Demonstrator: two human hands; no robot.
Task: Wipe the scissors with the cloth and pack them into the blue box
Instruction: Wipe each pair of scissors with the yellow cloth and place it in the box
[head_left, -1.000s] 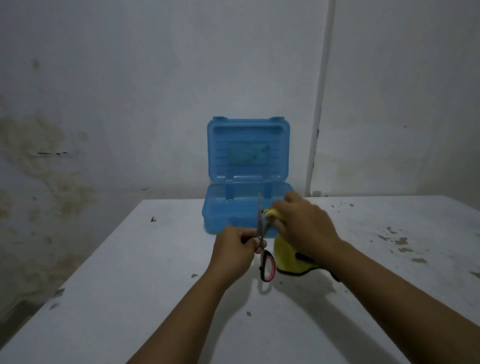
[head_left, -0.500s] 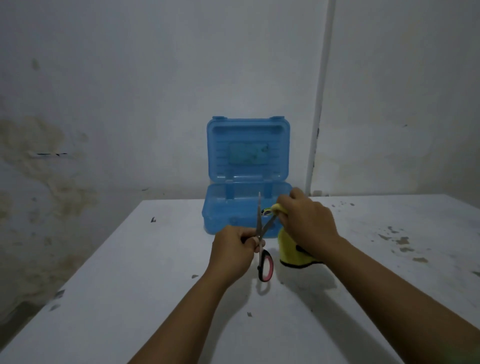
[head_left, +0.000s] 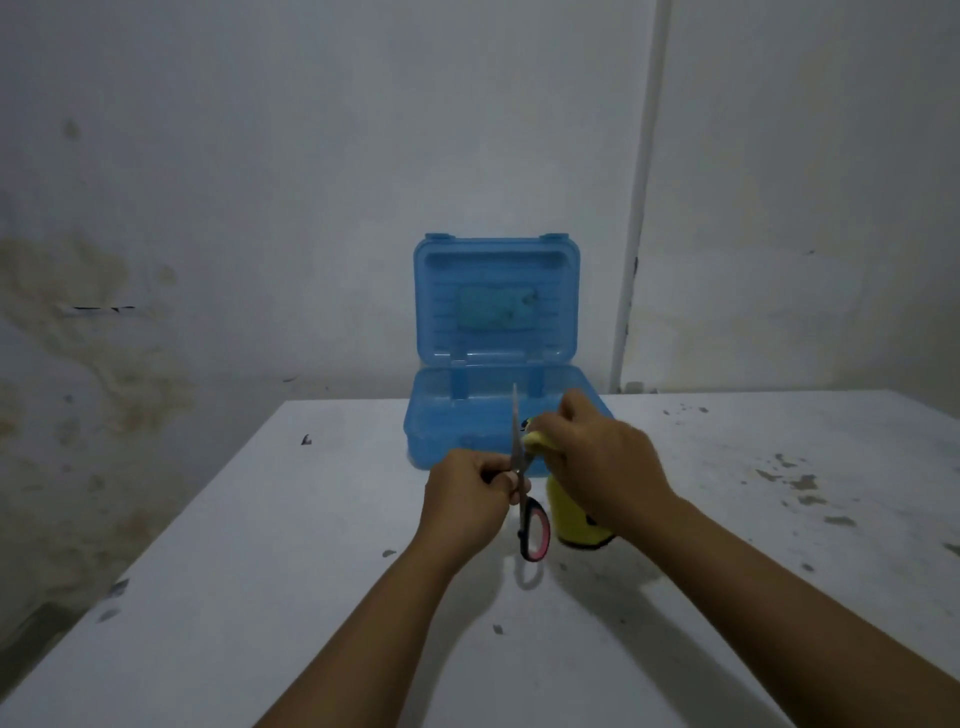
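My left hand (head_left: 465, 499) grips the scissors (head_left: 534, 530) by one handle, blades parted and pointing up; the pink and black loop hangs below my fist. One thin blade rises in front of the blue box (head_left: 496, 301). My right hand (head_left: 602, 457) pinches the yellow cloth (head_left: 571, 519) around the other blade, and the rest of the cloth hangs down under that hand. The blue box stands open at the table's far edge, lid upright against the wall, just behind both hands.
The white table (head_left: 260, 597) has dark specks and chipped patches, densest at the right (head_left: 795, 483). A stained wall rises close behind the box, with a white pipe (head_left: 639, 208) running down it.
My right hand with the cloth has slid slightly along the blade, and the hanging cloth has drawn in narrower under that hand. The left hand has stayed in place.
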